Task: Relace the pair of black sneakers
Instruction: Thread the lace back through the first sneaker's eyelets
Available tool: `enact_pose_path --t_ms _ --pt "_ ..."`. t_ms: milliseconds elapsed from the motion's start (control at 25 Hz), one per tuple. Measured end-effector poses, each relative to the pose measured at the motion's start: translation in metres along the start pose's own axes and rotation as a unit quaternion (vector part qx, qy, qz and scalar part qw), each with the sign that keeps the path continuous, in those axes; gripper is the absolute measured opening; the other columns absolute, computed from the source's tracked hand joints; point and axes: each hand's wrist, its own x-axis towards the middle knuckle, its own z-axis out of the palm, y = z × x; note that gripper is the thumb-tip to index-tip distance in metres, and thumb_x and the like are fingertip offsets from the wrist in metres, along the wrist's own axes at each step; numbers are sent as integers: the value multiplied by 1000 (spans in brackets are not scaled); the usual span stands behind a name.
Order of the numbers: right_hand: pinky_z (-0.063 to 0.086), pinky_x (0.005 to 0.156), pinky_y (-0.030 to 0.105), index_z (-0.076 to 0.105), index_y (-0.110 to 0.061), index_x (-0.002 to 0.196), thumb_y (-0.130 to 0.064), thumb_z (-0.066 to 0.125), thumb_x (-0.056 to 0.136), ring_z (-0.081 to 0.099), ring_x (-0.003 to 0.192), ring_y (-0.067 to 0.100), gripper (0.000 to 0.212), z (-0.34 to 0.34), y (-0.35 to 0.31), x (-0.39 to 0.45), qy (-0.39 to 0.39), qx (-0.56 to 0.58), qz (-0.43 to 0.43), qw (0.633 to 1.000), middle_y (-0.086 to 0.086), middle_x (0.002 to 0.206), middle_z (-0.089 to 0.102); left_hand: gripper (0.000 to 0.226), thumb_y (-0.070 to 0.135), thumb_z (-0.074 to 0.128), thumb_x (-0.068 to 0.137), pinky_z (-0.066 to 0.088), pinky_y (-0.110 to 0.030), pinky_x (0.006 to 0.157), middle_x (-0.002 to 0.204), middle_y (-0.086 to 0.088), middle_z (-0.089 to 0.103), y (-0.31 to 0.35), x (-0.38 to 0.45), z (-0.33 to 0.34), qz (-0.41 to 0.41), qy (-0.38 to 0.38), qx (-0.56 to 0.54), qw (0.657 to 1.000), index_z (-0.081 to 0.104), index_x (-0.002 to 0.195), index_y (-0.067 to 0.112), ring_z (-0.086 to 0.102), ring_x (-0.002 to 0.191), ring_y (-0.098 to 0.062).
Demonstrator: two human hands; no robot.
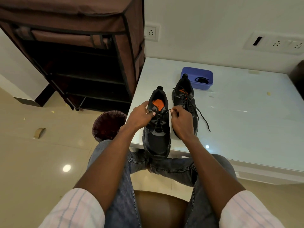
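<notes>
Two black sneakers with orange insoles stand on the white table (238, 116), toes toward me. The near sneaker (157, 140) overhangs the table's front edge. My left hand (141, 116) grips its upper left side near the top eyelets. My right hand (180, 119) pinches the end of its black lace (165, 111), pulled out sideways from the upper right eyelets. The far sneaker (184, 94) is laced, and its loose lace ends (203, 119) trail across the table to the right.
A blue plastic tub (197, 73) holding a coiled black lace sits behind the far sneaker. A lined waste bin (108, 125) stands left of the table, a brown fabric shoe rack (82, 55) behind it. A tape roll (39, 132) lies on the floor.
</notes>
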Motion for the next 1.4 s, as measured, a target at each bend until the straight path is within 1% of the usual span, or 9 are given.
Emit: enact_pose_path --t_ms 120,200,320,440,720,960,1120,1320,1400 --pt "37 59 17 67 -13 97 -17 53 98 53 68 4 15 -10 -3 -9 -5 -17 68 997 -2 78 64 39 15 58 99 51 -22 60 83 -10 73 -7 -21 -12 1 -22 -32 999 52 137 18 65 62 -14" --pt "35 56 18 66 -15 91 -19 54 97 53 63 2 14 -15 -7 -16 -12 -2 119 993 -3 75 64 24 12 56 99 46 -18 53 82 -11 73 -8 -35 -18 13 -17 -76 997 60 123 18 65 58 -14" --pt "38 47 24 66 -8 88 -14 54 97 52 47 14 16 -24 -14 -29 -96 166 195 962 7 69 63 22 7 53 100 53 -21 73 96 -7 75 -4 -51 -16 29 -59 -100 993 68 116 11 72 81 -13" --pt "37 43 24 66 4 102 -7 51 100 53 47 17 19 -35 -22 -40 -153 282 179 930 9 68 62 29 5 57 97 52 -21 93 111 -6 73 -2 -58 -11 78 -84 -26 993 67 124 8 68 103 -11" --pt "39 45 23 68 -8 114 0 52 97 53 50 16 24 -26 -30 -45 -170 308 138 926 6 69 64 12 21 65 91 44 -41 87 94 -2 67 0 -38 3 244 26 157 957 74 93 13 58 95 -25" --pt "39 45 22 70 -10 111 -5 56 97 53 49 16 20 -20 -26 -47 -177 278 127 936 8 72 65 42 8 64 91 43 -29 70 85 -4 62 15 -35 2 177 -53 52 981 56 132 18 55 76 -17" --pt "38 44 28 67 -2 106 -12 56 98 52 48 21 16 -20 -21 -44 -157 319 160 921 12 70 64 22 7 60 93 45 -31 84 100 -10 64 14 -32 3 203 -16 87 975 74 110 11 56 96 -22" --pt "31 37 26 56 -4 105 -12 47 102 42 36 18 13 -13 -26 -51 -309 356 213 856 14 68 62 17 12 66 91 45 -11 73 98 -4 70 16 -36 3 144 6 -42 989 73 106 16 63 87 -13" --pt "32 38 26 58 -3 98 -15 49 102 43 35 18 15 -15 -26 -51 -295 332 216 870 14 68 63 16 10 68 90 44 -8 66 92 -4 70 17 -36 1 133 11 -64 989 73 104 14 60 77 -9"
